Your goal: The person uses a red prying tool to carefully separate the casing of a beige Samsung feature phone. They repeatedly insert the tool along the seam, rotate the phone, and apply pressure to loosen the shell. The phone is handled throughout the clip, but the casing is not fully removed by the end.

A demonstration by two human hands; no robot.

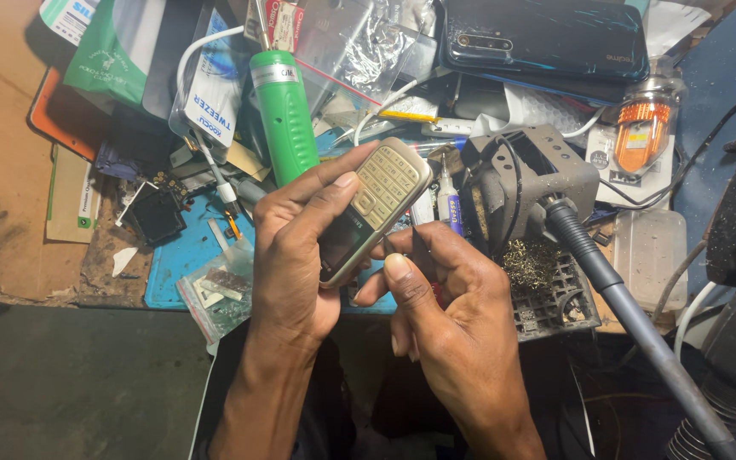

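My left hand [296,255] grips a small gold keypad phone [381,200], tilted with its keypad end pointing up and right, thumb lying along its edge. My right hand [449,307] is just below and to the right of the phone, fingers curled around a thin dark tool [419,247] with a red part showing between the fingers. Its thumb rests close to the phone's lower edge. The tool's tip sits beside the phone's side; whether it touches is unclear.
A cluttered bench: blue work mat [181,255], green cylindrical tool [284,115], soldering iron stand with brass wool [538,264] and its hose [632,315], dark smartphone [547,38], small glue bottle [449,204], plastic bags of parts [219,294], orange lamp [641,128].
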